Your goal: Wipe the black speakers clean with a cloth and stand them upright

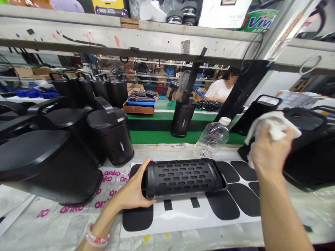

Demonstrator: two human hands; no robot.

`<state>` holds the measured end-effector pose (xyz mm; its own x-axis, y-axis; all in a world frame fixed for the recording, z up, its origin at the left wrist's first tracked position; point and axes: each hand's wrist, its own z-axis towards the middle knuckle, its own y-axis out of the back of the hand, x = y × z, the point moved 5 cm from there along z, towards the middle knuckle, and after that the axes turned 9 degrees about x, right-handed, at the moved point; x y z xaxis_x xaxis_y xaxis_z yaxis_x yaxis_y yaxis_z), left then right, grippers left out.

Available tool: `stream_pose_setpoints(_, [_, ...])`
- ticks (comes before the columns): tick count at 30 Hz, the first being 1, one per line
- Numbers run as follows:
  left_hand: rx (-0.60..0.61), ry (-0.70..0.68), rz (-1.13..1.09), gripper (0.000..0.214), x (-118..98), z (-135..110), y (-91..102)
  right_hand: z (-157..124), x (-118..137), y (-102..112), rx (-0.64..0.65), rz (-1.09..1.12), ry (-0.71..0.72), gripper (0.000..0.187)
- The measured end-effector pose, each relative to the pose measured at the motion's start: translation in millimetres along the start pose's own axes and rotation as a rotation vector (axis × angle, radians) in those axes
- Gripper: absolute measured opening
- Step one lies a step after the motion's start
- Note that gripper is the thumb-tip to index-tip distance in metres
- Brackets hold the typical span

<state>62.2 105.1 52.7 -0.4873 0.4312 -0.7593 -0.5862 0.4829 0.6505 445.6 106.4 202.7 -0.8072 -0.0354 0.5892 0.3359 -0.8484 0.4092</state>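
A black slotted speaker housing lies on its side in front of me. My left hand grips its left end, thumb below and fingers along the top. Raised at the right, my right hand is closed around a crumpled white cloth, slightly blurred. Beneath the housing lies a white sheet bearing black rounded pads and small black rectangles. Behind the housing a clear plastic bottle with a white cap leans to the right.
Black cylindrical units with handles crowd the left, and more black units stand at the right. One more unit is on the green surface behind. A shelf crosses above. A person in white sits beyond.
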Motion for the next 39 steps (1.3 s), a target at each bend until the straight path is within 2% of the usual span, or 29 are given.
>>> stream_pose_setpoints(3, [-0.015, 0.012, -0.01, 0.116, 0.9, -0.3, -1.1, 23.7, 27.8, -39.3, 0.175, -0.113, 0.241, 0.045])
stream_pose_setpoints(6, [-0.057, -0.039, 0.023, 0.114, 4.0, -0.2, -2.7, 24.9, 31.5, -70.8, 0.352, -0.249, 0.348, 0.031])
stream_pose_setpoints(10, [-0.195, -0.377, 0.266, 0.094, -6.0, -6.2, -0.5, 14.3, 29.8, -75.4, 0.367, -0.401, 0.365, 0.031])
stream_pose_setpoints(11, [-0.2, -0.416, 0.305, 0.092, -8.0, -8.1, -0.7, 12.0, 30.6, -73.3, 0.36, -0.428, 0.372, 0.03])
stream_pose_setpoints(12, [-0.177, -0.403, 0.301, 0.09, -8.3, -8.9, -1.2, 10.4, 31.5, -70.9, 0.352, -0.452, 0.381, 0.029])
stream_pose_setpoints(14, [-0.112, -0.296, 0.144, 0.084, -5.9, -8.6, -2.3, 8.5, 32.8, -66.5, 0.332, -0.487, 0.402, 0.027])
stream_pose_setpoints(17, [-0.166, -0.12, -0.142, 0.089, -0.9, -8.3, -2.2, 7.7, 31.8, -63.6, 0.318, -0.51, 0.442, 0.025])
stream_pose_setpoints(19, [-0.134, -0.033, -0.175, 0.103, 0.5, -6.4, -7.0, 8.0, 28.7, -63.3, 0.31, -0.502, 0.454, 0.024])
stream_pose_setpoints(22, [0.017, 0.022, -0.09, 0.117, -1.6, -4.3, -15.0, 9.5, 22.1, -63.8, 0.303, -0.437, 0.449, 0.025])
stream_pose_setpoints(27, [0.007, -0.017, 0.011, 0.116, -8.1, -6.7, -9.8, 13.4, 3.5, -59.3, 0.288, -0.157, 0.259, 0.029])
stream_pose_setpoints(29, [0.002, -0.027, 0.025, 0.114, -8.9, -6.9, -8.5, 12.3, -8.6, -52.5, 0.241, -0.064, 0.172, 0.028])
stream_pose_setpoints(32, [-0.003, -0.026, 0.023, 0.113, -7.9, -5.9, -7.4, 8.2, -40.4, -36.7, 0.075, 0.072, -0.026, 0.026])
stream_pose_setpoints(36, [0.006, -0.012, 0.017, 0.112, -4.6, -4.5, -8.2, -3.7, -95.3, -21.6, -0.195, 0.239, -0.335, 0.035])
stream_pose_setpoints(39, [0.001, -0.001, 0.013, 0.111, -1.9, -4.3, -10.1, -14.9, -125.1, -24.9, -0.226, 0.347, -0.513, 0.037])
